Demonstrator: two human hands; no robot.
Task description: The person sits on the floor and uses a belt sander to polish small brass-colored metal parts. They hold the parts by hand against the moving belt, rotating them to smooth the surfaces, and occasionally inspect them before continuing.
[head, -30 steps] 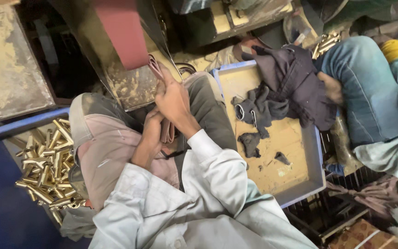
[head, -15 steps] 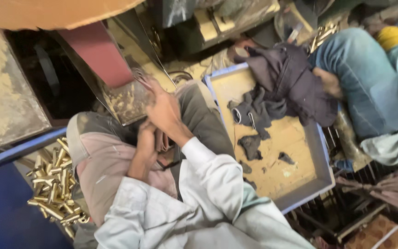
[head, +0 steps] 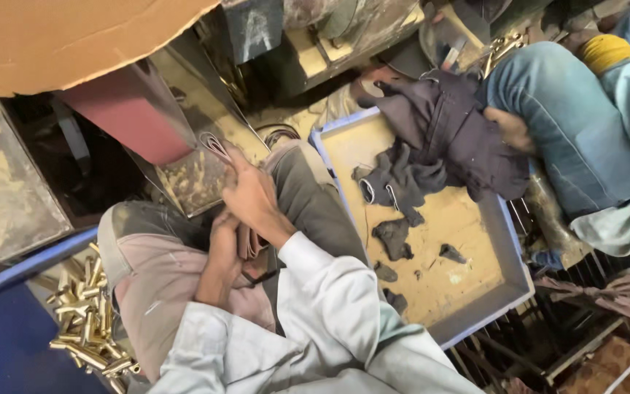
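Seated person in pale shirt and dusty trousers

Beside the blue tray (head: 508, 241), both arms wear loose, creased, pale grey-white long sleeves. The trousers are grey-olive at the knee nearest the tray, faded pinkish and dust-smeared on the far leg.

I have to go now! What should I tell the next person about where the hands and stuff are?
Right hand: raised over the lap, fingertips at the edge of the dusty metal chute; whether it grips anything, I cannot tell.
Left hand: low on the lap against the apron; grip unclear.
Brass pieces: piled by the left knee.
Blue-rimmed tray: to the right, holding dark rags.
Done or left: cannot tell.
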